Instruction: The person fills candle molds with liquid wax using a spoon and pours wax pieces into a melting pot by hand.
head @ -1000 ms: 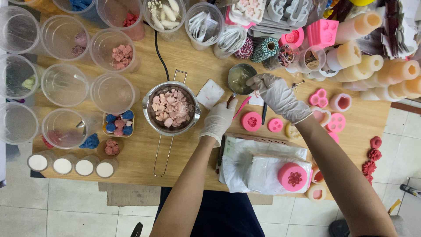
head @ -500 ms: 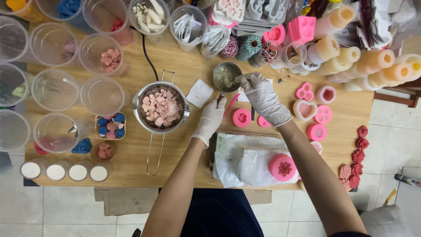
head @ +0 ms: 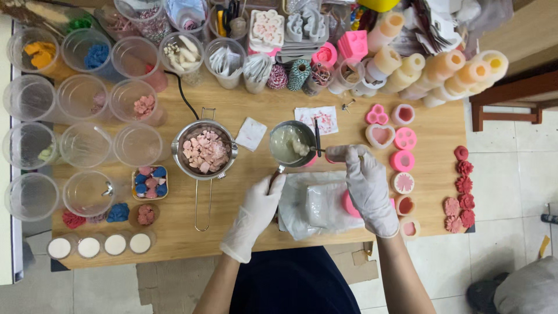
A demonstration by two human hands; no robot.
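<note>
— Wood, is it, that whole surface?

— Pale wooden desk, yes, smooth, with a grain running lengthways. It stands on a floor of light square tiles, and a dark wooden frame sits off to the right of it.

— What is the person holding?

— The left hand, in a thin white glove, is curled shut on the handle of a small metal pot. The pot sits near the middle of the desk and holds a cloudy, cream-coloured mass. The right hand, gloved the same, is closed round a thin stick whose end reaches into the pot.

— And underneath the hands?

— A crumpled clear plastic sheet, glossy and wrinkled, lies between them at the near edge.

— What else is round about?

— Just left of the pot stands a round steel strainer with a long wire handle, full of pink chunks. Further left are rows of clear plastic cups, some with coloured bits in them. To the right lie pink silicone moulds, round and heart-shaped, and a column of dark red flower shapes. Tall cream and orange pillar candles lean along the far right. Four small white discs line the near left edge.
</note>
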